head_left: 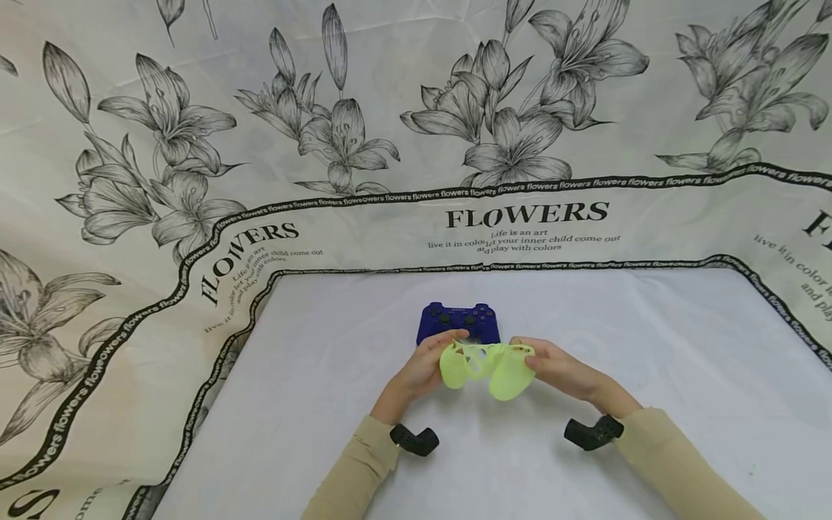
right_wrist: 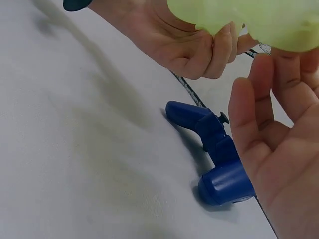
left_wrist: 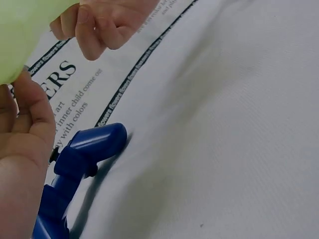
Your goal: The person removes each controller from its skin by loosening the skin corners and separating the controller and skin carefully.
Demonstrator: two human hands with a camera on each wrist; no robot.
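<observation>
A yellow-green, translucent controller cover with cut-out holes is held up between both hands in the head view. The left hand grips its left edge, and the right hand pinches its right edge. Just beyond the hands, a blue game controller lies on the white table, its near part hidden behind the cover and fingers. In the left wrist view the cover fills the upper left corner. The right wrist view shows the controller on the cloth below both hands.
White cloth covers the table. Behind and to the left hangs a curtain printed with flowers and lettering. Each wrist wears a black camera mount, the left mount and the right mount.
</observation>
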